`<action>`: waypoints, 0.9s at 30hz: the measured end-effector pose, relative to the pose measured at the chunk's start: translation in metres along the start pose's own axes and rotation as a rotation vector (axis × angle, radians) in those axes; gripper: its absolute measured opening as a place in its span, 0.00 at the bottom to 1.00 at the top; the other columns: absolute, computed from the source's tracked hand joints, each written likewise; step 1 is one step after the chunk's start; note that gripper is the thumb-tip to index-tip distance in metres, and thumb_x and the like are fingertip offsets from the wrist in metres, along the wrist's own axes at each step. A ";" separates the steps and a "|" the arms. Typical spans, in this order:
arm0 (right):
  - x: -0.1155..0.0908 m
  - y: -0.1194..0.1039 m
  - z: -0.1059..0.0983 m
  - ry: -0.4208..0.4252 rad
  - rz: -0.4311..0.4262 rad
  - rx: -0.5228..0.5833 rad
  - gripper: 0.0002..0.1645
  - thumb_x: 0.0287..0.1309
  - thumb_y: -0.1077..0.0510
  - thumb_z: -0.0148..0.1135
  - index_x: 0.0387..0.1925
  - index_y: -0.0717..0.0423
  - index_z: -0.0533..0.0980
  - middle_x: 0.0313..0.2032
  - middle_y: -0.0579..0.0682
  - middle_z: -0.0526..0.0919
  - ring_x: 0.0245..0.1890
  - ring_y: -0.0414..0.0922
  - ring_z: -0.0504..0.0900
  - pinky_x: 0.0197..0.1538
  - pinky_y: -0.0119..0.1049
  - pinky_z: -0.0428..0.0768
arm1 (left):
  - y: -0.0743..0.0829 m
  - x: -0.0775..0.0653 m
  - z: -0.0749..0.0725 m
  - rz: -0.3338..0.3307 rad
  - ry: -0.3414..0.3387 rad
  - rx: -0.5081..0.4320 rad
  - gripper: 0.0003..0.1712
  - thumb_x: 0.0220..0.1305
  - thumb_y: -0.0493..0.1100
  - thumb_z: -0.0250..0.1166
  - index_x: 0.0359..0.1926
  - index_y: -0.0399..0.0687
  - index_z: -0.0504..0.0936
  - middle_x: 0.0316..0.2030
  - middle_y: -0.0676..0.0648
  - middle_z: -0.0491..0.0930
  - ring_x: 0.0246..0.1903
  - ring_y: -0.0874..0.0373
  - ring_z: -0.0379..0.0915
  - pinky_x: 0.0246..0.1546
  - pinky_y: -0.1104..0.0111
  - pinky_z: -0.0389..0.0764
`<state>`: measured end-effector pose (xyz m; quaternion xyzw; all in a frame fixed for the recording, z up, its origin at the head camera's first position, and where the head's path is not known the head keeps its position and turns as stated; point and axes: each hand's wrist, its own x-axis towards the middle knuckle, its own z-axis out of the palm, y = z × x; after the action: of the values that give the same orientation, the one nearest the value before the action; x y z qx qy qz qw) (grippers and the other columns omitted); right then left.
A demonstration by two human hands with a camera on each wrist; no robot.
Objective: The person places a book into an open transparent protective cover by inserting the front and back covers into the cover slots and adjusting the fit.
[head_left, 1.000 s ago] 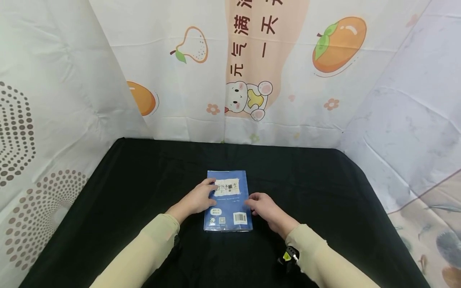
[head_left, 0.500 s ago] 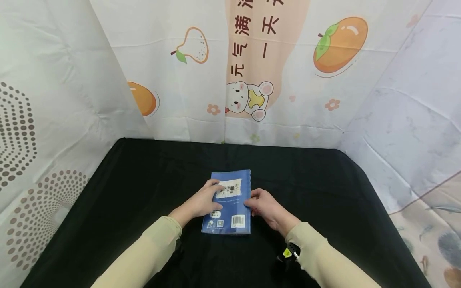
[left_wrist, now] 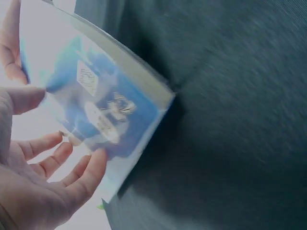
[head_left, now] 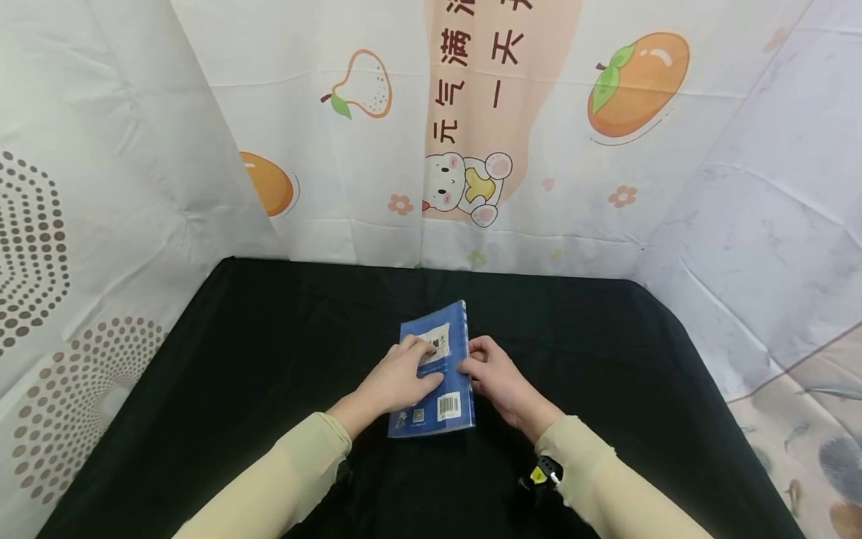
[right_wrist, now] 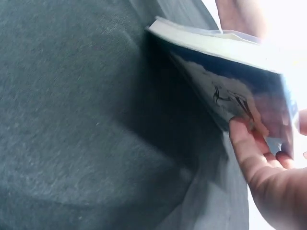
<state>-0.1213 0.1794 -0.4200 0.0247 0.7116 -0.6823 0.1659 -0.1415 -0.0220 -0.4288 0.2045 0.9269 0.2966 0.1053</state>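
A blue book (head_left: 455, 380), its back cover with barcode upward, is tilted over the black cloth with its right side raised. My right hand (head_left: 501, 385) pinches that raised edge, thumb on the upper cover and fingers beneath. The right wrist view shows the fingers of the right hand (right_wrist: 268, 167) against the picture on the underside. My left hand (head_left: 397, 379) lies across the left part of the upper cover, fingers spread and relaxed. In the left wrist view its fingertips touch the glossy cover (left_wrist: 139, 127); the page block (left_wrist: 144, 72) looks closed.
Black cloth (head_left: 303, 329) covers the table around the book. White curtains with fruit prints (head_left: 539, 239) hang behind the far table edge, and more curtains stand left and right. A black strap with a yellow-green tag (head_left: 539, 475) shows at the right wrist.
The book lay flat; its right side has since come up, tilting it and showing the spine. My left hand has slid rightward over the cover, while the right hand keeps its pinch.
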 end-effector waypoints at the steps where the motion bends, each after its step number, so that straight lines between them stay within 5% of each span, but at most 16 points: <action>1: 0.000 -0.002 0.000 -0.013 -0.011 0.002 0.22 0.63 0.61 0.56 0.56 0.59 0.61 0.47 0.61 0.78 0.45 0.51 0.81 0.46 0.45 0.82 | 0.001 0.000 -0.001 -0.010 -0.003 -0.033 0.31 0.64 0.64 0.59 0.63 0.58 0.68 0.58 0.51 0.65 0.51 0.53 0.63 0.49 0.52 0.75; 7: -0.002 -0.011 0.001 -0.080 -0.051 0.012 0.20 0.71 0.51 0.51 0.59 0.54 0.64 0.54 0.59 0.72 0.51 0.52 0.77 0.54 0.49 0.78 | 0.010 -0.002 -0.013 -0.063 -0.006 -0.206 0.42 0.57 0.77 0.53 0.63 0.59 0.66 0.58 0.49 0.64 0.50 0.50 0.68 0.46 0.47 0.78; 18: -0.003 -0.017 0.005 -0.188 -0.143 0.021 0.17 0.75 0.56 0.43 0.61 0.54 0.67 0.58 0.59 0.70 0.54 0.53 0.76 0.61 0.54 0.71 | 0.020 -0.004 -0.022 -0.084 0.058 -0.251 0.45 0.52 0.81 0.53 0.56 0.52 0.67 0.49 0.47 0.66 0.41 0.52 0.70 0.37 0.58 0.78; 22: -0.003 -0.016 0.005 -0.222 -0.183 0.006 0.18 0.76 0.58 0.40 0.62 0.54 0.67 0.61 0.59 0.68 0.55 0.52 0.75 0.61 0.53 0.70 | 0.022 -0.004 -0.023 -0.074 0.092 -0.225 0.39 0.55 0.77 0.55 0.52 0.52 0.69 0.46 0.47 0.67 0.38 0.53 0.69 0.35 0.61 0.75; 27: -0.003 -0.015 0.005 -0.246 -0.215 -0.045 0.19 0.76 0.57 0.41 0.64 0.50 0.66 0.65 0.56 0.64 0.57 0.50 0.74 0.63 0.54 0.69 | 0.022 -0.004 -0.025 -0.091 0.124 -0.229 0.25 0.62 0.60 0.57 0.51 0.49 0.72 0.44 0.48 0.70 0.35 0.53 0.70 0.32 0.62 0.77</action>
<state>-0.1210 0.1738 -0.4052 -0.1391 0.6997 -0.6778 0.1781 -0.1384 -0.0198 -0.3953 0.1303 0.8999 0.4076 0.0837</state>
